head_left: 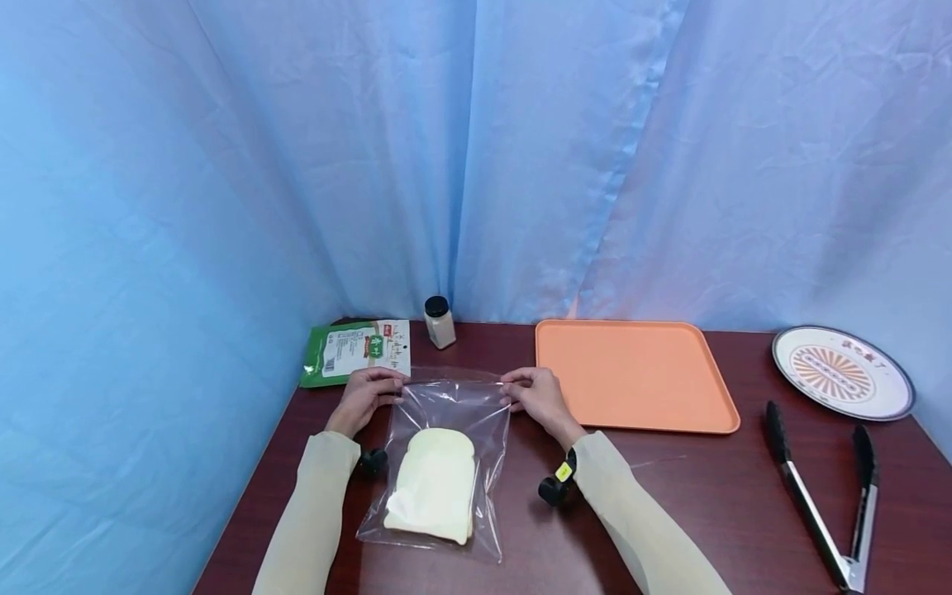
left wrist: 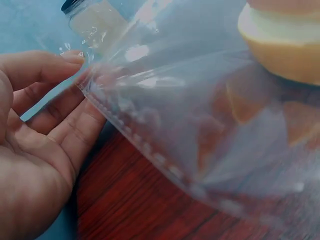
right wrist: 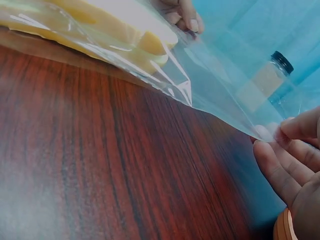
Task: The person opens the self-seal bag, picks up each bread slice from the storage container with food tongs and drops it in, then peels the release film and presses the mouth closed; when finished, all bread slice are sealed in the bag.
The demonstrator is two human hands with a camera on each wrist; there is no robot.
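Observation:
A clear plastic bag [head_left: 454, 405] lies on the table with slices of bread [head_left: 435, 483] inside it, stacked one on another. At the bag's far end, my left hand [head_left: 368, 398] pinches the left corner of the opening between thumb and fingers. The right corner is pinched by my right hand [head_left: 539, 397]. In the left wrist view, the left hand [left wrist: 47, 115] holds the film's edge, with the bread [left wrist: 285, 55] beyond. From the right wrist, fingertips of the right hand [right wrist: 292, 155] meet on the bag's corner.
A green and white packet [head_left: 357, 351] and a black-capped jar [head_left: 440, 322] stand behind my left hand. An orange tray [head_left: 635, 376] lies to the right. Farther right are a patterned plate [head_left: 844, 372] and spread metal tongs [head_left: 814, 512]. Blue curtains [head_left: 461, 157] hang behind.

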